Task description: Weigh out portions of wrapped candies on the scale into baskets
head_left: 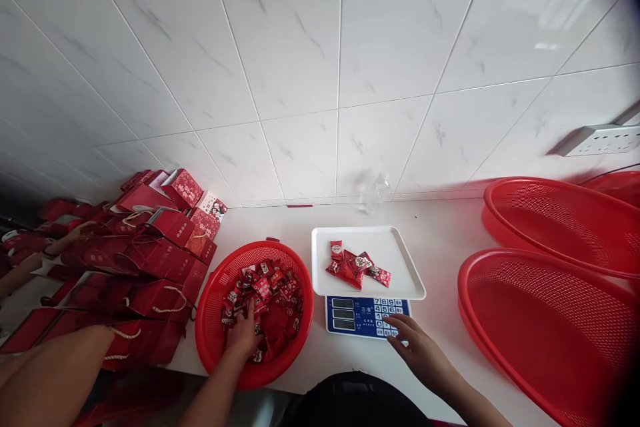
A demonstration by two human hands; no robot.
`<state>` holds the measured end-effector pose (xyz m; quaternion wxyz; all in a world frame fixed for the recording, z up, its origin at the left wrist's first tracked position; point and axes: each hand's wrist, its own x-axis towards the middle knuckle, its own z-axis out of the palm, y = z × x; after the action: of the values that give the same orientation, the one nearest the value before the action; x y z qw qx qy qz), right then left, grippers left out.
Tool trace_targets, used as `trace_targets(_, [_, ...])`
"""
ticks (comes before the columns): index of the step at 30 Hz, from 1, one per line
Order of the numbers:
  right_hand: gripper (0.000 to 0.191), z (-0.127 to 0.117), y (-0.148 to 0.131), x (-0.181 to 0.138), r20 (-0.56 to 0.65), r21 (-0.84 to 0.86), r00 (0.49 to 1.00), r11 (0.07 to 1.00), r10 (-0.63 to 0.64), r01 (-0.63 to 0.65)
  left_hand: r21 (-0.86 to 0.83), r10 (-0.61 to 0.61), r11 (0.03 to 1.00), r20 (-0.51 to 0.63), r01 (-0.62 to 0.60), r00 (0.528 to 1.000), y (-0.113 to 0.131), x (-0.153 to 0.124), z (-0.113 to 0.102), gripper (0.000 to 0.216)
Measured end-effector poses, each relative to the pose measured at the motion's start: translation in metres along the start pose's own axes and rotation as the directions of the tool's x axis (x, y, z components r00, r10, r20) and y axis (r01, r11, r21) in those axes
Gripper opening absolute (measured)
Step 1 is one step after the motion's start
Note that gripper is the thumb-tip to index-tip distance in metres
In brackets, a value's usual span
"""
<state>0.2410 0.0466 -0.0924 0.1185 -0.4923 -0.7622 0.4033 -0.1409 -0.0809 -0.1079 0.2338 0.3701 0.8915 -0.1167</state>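
Left grip (241,335) among red-wrapped candies (263,288) in a red perforated basket (203,323), whether grasping any unclear, right grip (416,345) released over the digital scale's keypad (384,303), more candies on the white tray (403,277) beyond it

One scale (367,315); one white tray (397,250); at least three red baskets (210,320)

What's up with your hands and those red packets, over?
Left hand among red packets in red basket, grip unclear. Right hand open by scale keypad. More packets on white tray. Nothing seen blocking either hand.
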Motion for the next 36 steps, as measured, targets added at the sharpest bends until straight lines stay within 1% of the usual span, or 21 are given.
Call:
trace_targets(2, [0.038, 0.0, -0.003, 0.0, 0.005, 0.003, 1.0, 1.0, -0.008, 0.008, -0.223, 0.047, 0.973, -0.037, -0.054, 0.998, -0.002, 0.006, -0.002, 0.076])
trace_targets(3, [0.038, -0.001, -0.004, 0.0, 0.006, 0.004, 1.0, 1.0, -0.01, 0.01, -0.337, 0.06, 0.938, -0.065, -0.079, 0.996, -0.003, 0.01, -0.003, 0.071])
trace_targets(5, [0.038, -0.003, -0.005, 0.0, 0.008, 0.006, 1.0, 1.0, -0.007, 0.007, -0.529, 0.051, 0.842, -0.119, -0.106, 0.992, -0.005, 0.016, -0.008, 0.066])
trace_targets(7, [0.038, -0.006, -0.006, -0.001, 0.006, 0.005, 1.0, 1.0, 0.007, -0.007, -0.65, 0.012, 0.752, -0.152, -0.11, 0.988, -0.005, 0.02, -0.013, 0.064])
trace_targets(9, [0.038, -0.008, -0.005, -0.002, 0.009, -0.002, 1.0, 1.0, 0.026, -0.026, -0.68, 0.01, 0.719, -0.19, -0.14, 0.982, -0.004, 0.02, -0.02, 0.06])
trace_targets(12, [0.04, -0.01, -0.006, -0.004, 0.012, -0.012, 0.999, 0.999, 0.035, -0.034, -0.606, 0.081, 0.762, -0.261, -0.229, 0.962, 0.0, 0.015, -0.029, 0.048])
trace_targets(13, [0.04, -0.011, -0.007, -0.004, 0.011, -0.017, 0.999, 0.999, 0.036, -0.035, -0.581, 0.105, 0.777, -0.26, -0.242, 0.96, 0.003, 0.012, -0.032, 0.043])
trace_targets(15, [0.039, -0.013, -0.01, -0.005, 0.008, -0.027, 0.999, 0.999, 0.041, -0.041, -0.565, 0.135, 0.794, -0.196, -0.224, 0.971, 0.01, 0.004, -0.037, 0.038])
trace_targets(17, [0.039, -0.015, -0.014, -0.005, 0.01, -0.028, 0.998, 0.998, 0.055, -0.055, -0.588, 0.162, 0.783, -0.124, -0.204, 0.979, 0.021, -0.005, -0.042, 0.038])
trace_targets(19, [0.039, -0.017, -0.018, -0.005, 0.018, -0.009, 0.998, 0.998, 0.068, -0.067, -0.652, 0.205, 0.725, -0.104, -0.223, 0.973, 0.039, -0.015, -0.049, 0.039])
trace_targets(20, [0.038, -0.017, -0.021, -0.005, 0.021, 0.006, 0.997, 0.997, 0.071, -0.071, -0.701, 0.231, 0.672, -0.11, -0.24, 0.967, 0.051, -0.021, -0.053, 0.039])
trace_targets(22, [0.037, -0.017, -0.025, -0.003, 0.03, 0.031, 0.997, 0.997, 0.069, -0.07, -0.805, 0.287, 0.533, -0.119, -0.262, 0.951, 0.077, -0.031, -0.06, 0.037])
trace_targets(24, [0.038, -0.016, -0.028, 0.0, 0.04, 0.046, 0.997, 0.997, 0.064, -0.066, -0.875, 0.36, 0.396, -0.13, -0.278, 0.924, 0.105, -0.039, -0.067, 0.033])
trace_targets(25, [0.038, -0.015, -0.03, 0.002, 0.047, 0.044, 0.997, 0.997, 0.063, -0.065, -0.891, 0.397, 0.35, -0.139, -0.29, 0.907, 0.119, -0.041, -0.069, 0.03])
trace_targets(26, [0.038, -0.015, -0.031, 0.003, 0.054, 0.039, 0.997, 0.997, 0.063, -0.065, -0.895, 0.43, 0.327, -0.146, -0.305, 0.891, 0.131, -0.041, -0.07, 0.028])
trace_targets(28, [0.039, -0.015, -0.033, 0.004, 0.062, 0.024, 0.996, 0.998, 0.063, -0.064, -0.88, 0.475, 0.337, -0.148, -0.335, 0.867, 0.154, -0.037, -0.069, 0.026])
trace_targets(31, [0.039, -0.018, -0.033, 0.001, 0.058, 0.019, 0.996, 0.998, 0.064, -0.065, -0.778, 0.506, 0.463, -0.162, -0.425, 0.847, 0.178, -0.024, -0.067, 0.022])
trace_targets(33, [0.039, -0.02, -0.031, -0.003, 0.048, 0.029, 0.996, 0.996, 0.077, -0.079, -0.694, 0.522, 0.539, -0.169, -0.477, 0.836, 0.19, -0.017, -0.068, 0.02])
trace_targets(34, [0.039, -0.02, -0.029, -0.006, 0.041, 0.035, 0.995, 0.995, 0.088, -0.089, -0.665, 0.527, 0.561, -0.171, -0.492, 0.832, 0.195, -0.015, -0.069, 0.019])
trace_targets(36, [0.039, -0.021, -0.023, -0.011, 0.026, 0.047, 0.994, 0.993, 0.105, -0.106, -0.647, 0.542, 0.57, -0.168, -0.507, 0.823, 0.202, -0.017, -0.072, 0.016])
